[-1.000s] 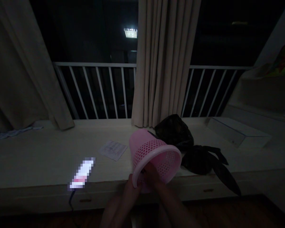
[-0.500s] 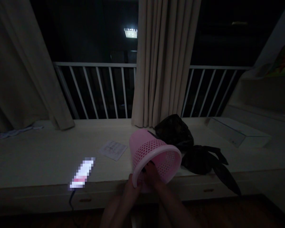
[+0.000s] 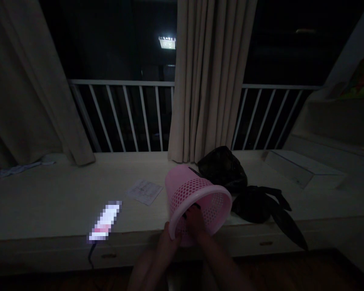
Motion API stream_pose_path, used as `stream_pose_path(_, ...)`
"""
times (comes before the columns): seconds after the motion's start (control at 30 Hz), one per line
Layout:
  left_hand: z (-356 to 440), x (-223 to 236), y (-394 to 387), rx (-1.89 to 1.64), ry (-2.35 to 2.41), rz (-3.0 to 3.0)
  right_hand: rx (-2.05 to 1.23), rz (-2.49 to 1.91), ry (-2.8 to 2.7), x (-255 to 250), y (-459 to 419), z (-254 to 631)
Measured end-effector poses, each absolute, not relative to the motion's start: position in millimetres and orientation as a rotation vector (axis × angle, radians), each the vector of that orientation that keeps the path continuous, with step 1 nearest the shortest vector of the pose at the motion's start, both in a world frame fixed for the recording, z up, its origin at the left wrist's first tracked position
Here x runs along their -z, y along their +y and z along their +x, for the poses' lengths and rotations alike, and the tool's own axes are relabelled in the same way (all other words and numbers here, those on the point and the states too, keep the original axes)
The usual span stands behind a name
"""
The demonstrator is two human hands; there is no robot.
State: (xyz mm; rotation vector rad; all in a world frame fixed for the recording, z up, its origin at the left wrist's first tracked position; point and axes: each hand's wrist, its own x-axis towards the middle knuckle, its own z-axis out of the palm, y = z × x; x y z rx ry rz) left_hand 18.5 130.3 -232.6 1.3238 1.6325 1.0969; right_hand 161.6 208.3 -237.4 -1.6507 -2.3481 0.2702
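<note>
A pink plastic wastebasket [image 3: 186, 196] with a perforated band lies tilted on the pale ledge, its mouth turned toward me. My left hand [image 3: 171, 236] is closed on the lower left of its rim. Inside the mouth is my right hand [image 3: 194, 221], its fingers curled near the inner wall. Something small and black shows at those fingertips; the dark hides what it is. Just behind and to the right of the wastebasket sits a black plastic bag [image 3: 223, 167], and a second black bag [image 3: 255, 206] with long loose ends hangs over the ledge's front edge.
A lit phone [image 3: 105, 221], blurred out, lies at the left front with a cable [image 3: 92, 254] running down. A printed paper sheet [image 3: 144, 191] lies beside the wastebasket. Farther right stands a clear-topped box [image 3: 306, 167]. Curtains [image 3: 212, 81] and a white railing [image 3: 124, 83] line the back.
My right hand has shifted slightly inside the wastebasket. My left hand and the wastebasket keep their places.
</note>
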Motion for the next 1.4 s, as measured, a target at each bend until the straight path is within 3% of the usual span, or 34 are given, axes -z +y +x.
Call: stream_pose_path(1.4, 19, 221, 127, -1.092, 1.601, 1.315, -0.234, -1.714, -2.282, 241, 206, 161)
